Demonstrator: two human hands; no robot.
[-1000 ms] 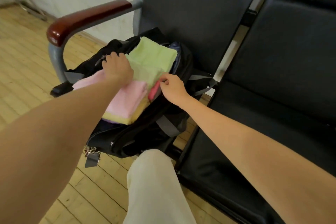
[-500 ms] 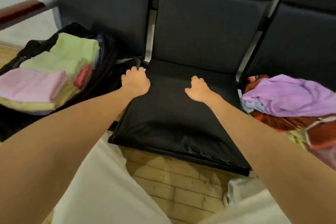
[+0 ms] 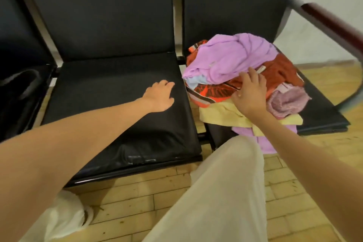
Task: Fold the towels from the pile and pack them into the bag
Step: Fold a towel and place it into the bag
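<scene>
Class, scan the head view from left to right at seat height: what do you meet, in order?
Bag → empty seat → left hand → right hand on the towel pile → armrest.

Two bare hands: left hand (image 3: 159,97), right hand (image 3: 250,92). One pile of towels (image 3: 241,76), exact number hard to tell. Three black seats, middle seat (image 3: 110,92) among them. One red-brown armrest (image 3: 332,23). One white shoe (image 3: 66,214).

bag (image 3: 23,88) cut off at left edge, armrest (image 3: 332,23) blurred
</scene>
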